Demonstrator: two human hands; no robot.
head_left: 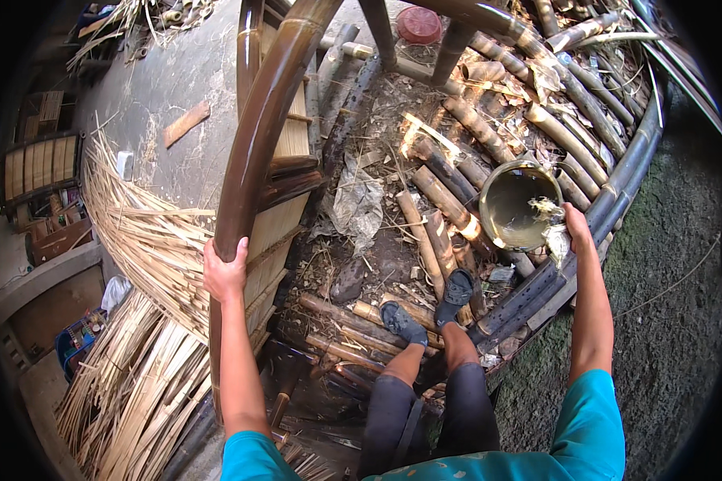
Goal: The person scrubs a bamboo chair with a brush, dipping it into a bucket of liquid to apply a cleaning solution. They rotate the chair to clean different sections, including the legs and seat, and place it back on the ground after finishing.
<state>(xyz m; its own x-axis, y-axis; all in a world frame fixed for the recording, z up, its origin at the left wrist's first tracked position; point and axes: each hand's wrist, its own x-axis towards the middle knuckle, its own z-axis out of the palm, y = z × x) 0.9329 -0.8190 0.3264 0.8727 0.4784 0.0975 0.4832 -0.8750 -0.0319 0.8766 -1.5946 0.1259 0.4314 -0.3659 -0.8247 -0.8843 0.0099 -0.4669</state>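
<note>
— What has the left hand (225, 271) got?
— It's wrapped tight round a thick dark bamboo pole (258, 136) rising above it.
— And the right hand (576, 224)?
— Closed on the rim of a round metal pot (517, 207), which sits just left of it, above the sandalled feet (429, 309).

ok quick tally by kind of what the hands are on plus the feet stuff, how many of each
Hands: 2, left hand and right hand
Thick brown bamboo pole in the left hand: 1
Round metal bowl at the right hand: 1
Dark shoes: 2, and
Total: 6
</note>
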